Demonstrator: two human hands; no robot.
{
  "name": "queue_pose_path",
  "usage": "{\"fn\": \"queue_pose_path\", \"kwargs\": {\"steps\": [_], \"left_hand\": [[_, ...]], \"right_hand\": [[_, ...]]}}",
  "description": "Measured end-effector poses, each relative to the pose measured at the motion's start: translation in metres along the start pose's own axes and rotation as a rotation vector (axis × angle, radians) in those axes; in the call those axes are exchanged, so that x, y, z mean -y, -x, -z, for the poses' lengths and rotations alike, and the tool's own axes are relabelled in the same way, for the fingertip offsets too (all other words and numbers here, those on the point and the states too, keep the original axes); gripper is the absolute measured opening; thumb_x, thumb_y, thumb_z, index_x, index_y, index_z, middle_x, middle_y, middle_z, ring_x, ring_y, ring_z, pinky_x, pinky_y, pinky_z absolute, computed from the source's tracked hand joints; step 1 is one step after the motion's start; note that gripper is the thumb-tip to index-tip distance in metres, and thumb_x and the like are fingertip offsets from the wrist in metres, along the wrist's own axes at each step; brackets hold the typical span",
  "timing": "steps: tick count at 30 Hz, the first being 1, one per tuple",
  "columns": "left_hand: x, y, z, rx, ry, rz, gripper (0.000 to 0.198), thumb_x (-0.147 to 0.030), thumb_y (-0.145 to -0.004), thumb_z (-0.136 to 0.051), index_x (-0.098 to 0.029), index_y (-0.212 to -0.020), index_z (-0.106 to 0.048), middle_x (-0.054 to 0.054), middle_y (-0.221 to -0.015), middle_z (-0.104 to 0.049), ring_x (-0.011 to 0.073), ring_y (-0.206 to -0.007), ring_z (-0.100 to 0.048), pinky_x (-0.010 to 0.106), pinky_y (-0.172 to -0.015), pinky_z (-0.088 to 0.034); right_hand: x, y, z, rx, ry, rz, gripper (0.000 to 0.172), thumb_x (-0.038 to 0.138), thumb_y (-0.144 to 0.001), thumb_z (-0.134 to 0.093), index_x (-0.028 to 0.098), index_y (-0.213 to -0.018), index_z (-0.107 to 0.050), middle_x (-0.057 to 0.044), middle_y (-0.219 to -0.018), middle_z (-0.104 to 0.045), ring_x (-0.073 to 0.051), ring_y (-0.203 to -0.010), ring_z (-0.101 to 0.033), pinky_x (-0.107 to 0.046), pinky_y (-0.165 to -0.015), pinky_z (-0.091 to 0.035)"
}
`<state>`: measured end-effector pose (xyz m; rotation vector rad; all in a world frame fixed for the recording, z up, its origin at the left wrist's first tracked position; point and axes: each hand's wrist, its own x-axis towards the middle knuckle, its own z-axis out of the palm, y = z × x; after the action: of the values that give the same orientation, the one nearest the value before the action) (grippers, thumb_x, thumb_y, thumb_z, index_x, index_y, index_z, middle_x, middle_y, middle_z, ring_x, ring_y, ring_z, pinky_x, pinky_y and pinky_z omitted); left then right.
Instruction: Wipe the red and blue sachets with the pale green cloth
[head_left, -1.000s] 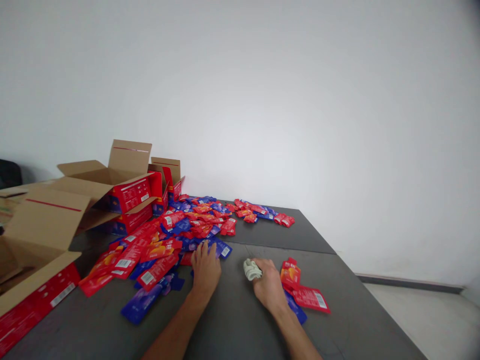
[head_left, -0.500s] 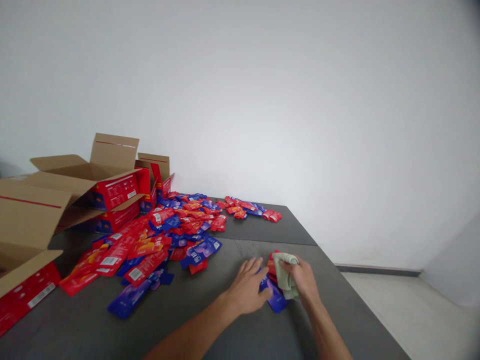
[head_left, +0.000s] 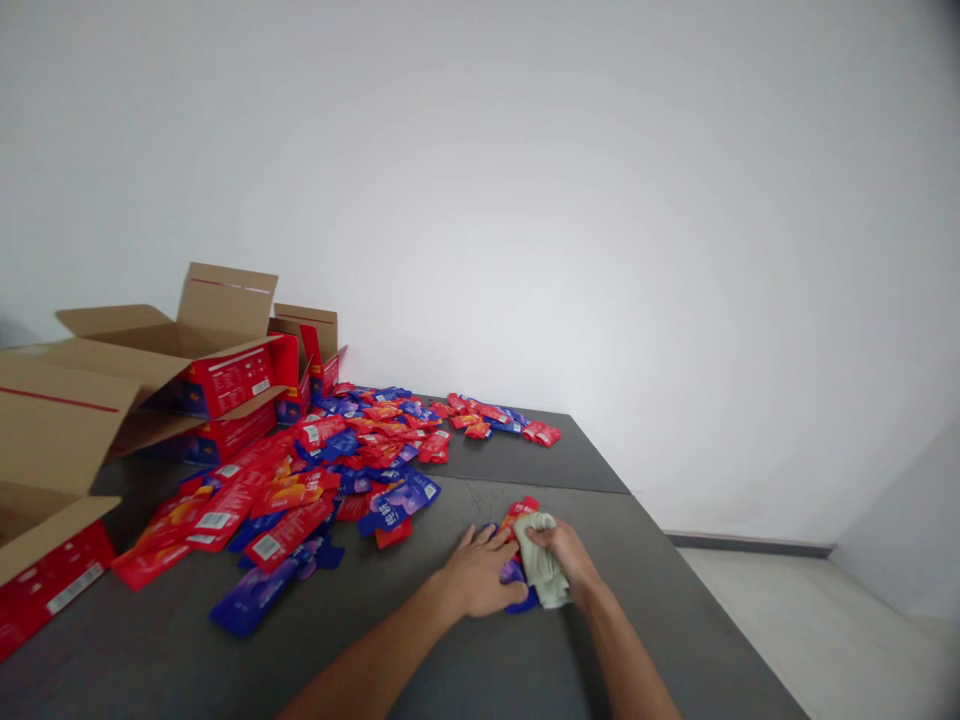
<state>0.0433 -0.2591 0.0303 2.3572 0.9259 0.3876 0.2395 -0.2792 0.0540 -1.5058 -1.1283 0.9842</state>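
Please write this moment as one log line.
left hand: spread on packets; right hand: gripping pale cloth over packets; packet heap: at left

My cloth [head_left: 543, 570]: fabric, matt, softly creased. Pouches [head_left: 300, 492]: I read these as thin plastic film, crinkled, slight sheen. Cartons [head_left: 236, 384]: cardboard; I see bare matt brown on the inner faces, smooth printed finish outside. Tabletop [head_left: 480, 675]: smooth, matt, faintly scuffed; material I cannot tell. Wall [head_left: 600, 250]: smooth, matt, paint-like.
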Motion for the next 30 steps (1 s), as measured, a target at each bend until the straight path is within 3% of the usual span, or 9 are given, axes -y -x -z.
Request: {"fn": "queue_pose_path", "kwargs": {"steps": [5,9,12,15,18,22,27,30], "left_hand": [[0.031,0.021,0.031,-0.047,0.043,0.045,0.083,-0.051,-0.07,-0.07,-0.031,-0.147,-0.046,0.008,-0.161,-0.033,0.0357,-0.149,-0.025,0.053,-0.12,-0.02],[0.046,0.032,0.038,-0.091,0.1,0.065,0.085,-0.044,-0.067,-0.072,-0.029,-0.147,-0.046,0.008,-0.161,-0.032,0.0341,-0.15,-0.024,0.048,-0.12,-0.021],[0.047,0.036,0.037,-0.124,0.108,0.06,0.085,-0.034,-0.064,-0.071,-0.03,-0.145,-0.049,0.007,-0.16,-0.035,0.0342,-0.148,-0.026,0.046,-0.119,-0.022],[0.042,0.04,0.037,-0.255,0.088,0.147,0.085,-0.029,-0.059,-0.071,-0.029,-0.142,-0.051,0.01,-0.15,-0.048,0.0371,-0.14,-0.038,0.047,-0.115,-0.028],[0.035,0.043,0.035,-0.417,0.021,0.298,0.063,-0.036,-0.065,-0.068,-0.021,-0.125,-0.063,0.017,-0.123,-0.064,0.0391,-0.121,-0.052,0.049,-0.105,-0.035],[0.031,0.04,0.031,-0.46,0.016,0.412,0.041,-0.04,-0.065,-0.071,-0.016,-0.098,-0.067,0.018,-0.101,-0.068,0.0382,-0.101,-0.061,0.047,-0.09,-0.043],[0.035,0.035,0.033,-0.518,0.383,0.534,0.027,-0.014,-0.05,-0.074,-0.02,-0.074,-0.062,0.006,-0.074,-0.066,0.0278,-0.076,-0.063,0.036,-0.072,-0.043],[0.042,0.037,0.042,-0.49,0.669,0.49,0.01,-0.015,-0.057,-0.069,-0.018,-0.062,-0.061,0.001,-0.061,-0.059,0.0198,-0.06,-0.057,0.029,-0.059,-0.038]], "right_hand": [[0.003,-0.011,-0.045,0.137,-0.04,-0.017,0.033,0.035,-0.066,-0.066,0.015,-0.092,-0.071,-0.004,-0.079,-0.074,-0.021,-0.071,-0.068,-0.028,-0.064,-0.05],[0.006,-0.017,-0.066,0.158,-0.041,-0.016,0.028,0.031,-0.066,-0.062,0.017,-0.088,-0.07,-0.001,-0.077,-0.072,-0.02,-0.069,-0.066,-0.026,-0.062,-0.048],[0.011,-0.016,-0.069,0.15,-0.03,-0.018,0.025,0.031,-0.065,-0.062,0.017,-0.084,-0.068,-0.002,-0.075,-0.071,-0.02,-0.068,-0.065,-0.025,-0.059,-0.046],[0.015,-0.012,-0.065,0.143,-0.039,-0.016,0.025,0.032,-0.066,-0.063,0.017,-0.085,-0.068,-0.002,-0.075,-0.071,-0.021,-0.069,-0.065,-0.026,-0.06,-0.046],[0.015,-0.01,-0.061,0.115,-0.056,0.002,0.024,0.033,-0.068,-0.063,0.017,-0.085,-0.067,-0.002,-0.074,-0.07,-0.02,-0.068,-0.064,-0.026,-0.06,-0.045],[0.014,-0.009,-0.058,0.075,-0.07,0.038,0.025,0.035,-0.069,-0.065,0.017,-0.087,-0.066,-0.001,-0.074,-0.068,-0.019,-0.067,-0.06,-0.025,-0.059,-0.043],[0.02,0.0,-0.059,0.082,-0.03,0.165,0.023,0.038,-0.071,-0.069,0.017,-0.082,-0.067,0.0,-0.072,-0.066,-0.018,-0.068,-0.058,-0.026,-0.061,-0.042],[0.022,0.005,-0.062,0.112,-0.009,0.209,0.027,0.04,-0.075,-0.07,0.017,-0.089,-0.068,-0.001,-0.077,-0.067,-0.019,-0.07,-0.059,-0.026,-0.064,-0.044]]}}
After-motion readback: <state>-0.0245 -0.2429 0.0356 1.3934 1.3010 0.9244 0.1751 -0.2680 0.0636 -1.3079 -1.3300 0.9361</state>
